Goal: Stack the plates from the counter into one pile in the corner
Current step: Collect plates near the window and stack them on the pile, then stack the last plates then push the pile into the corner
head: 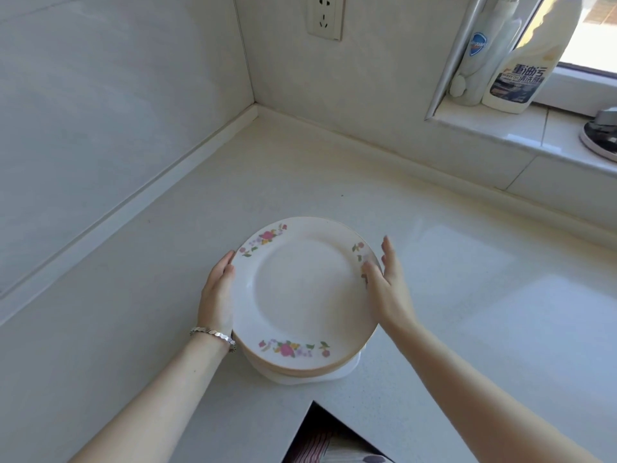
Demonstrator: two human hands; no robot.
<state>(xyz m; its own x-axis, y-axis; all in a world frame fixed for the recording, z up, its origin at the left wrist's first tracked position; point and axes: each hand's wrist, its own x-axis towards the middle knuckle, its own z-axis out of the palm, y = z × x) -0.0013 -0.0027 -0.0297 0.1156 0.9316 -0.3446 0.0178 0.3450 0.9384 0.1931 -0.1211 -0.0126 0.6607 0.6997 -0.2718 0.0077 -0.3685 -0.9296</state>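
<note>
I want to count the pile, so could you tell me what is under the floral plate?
Under the floral plate, the tan rims of stacked plates show, with a white dish peeking out at the bottom. Their faces and exact number are covered, as is the counter beneath.

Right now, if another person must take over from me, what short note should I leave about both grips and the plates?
Left grip: curls round the left edge of the plate pile.
Right grip: thumb on the pile's right rim, fingers straight beside it.
Pile: over the counter, near its front edge, far from the corner; lifted or resting, I cannot tell.
Done: all plates in view are in one pile.
Left: bring the pile into the corner.
</note>
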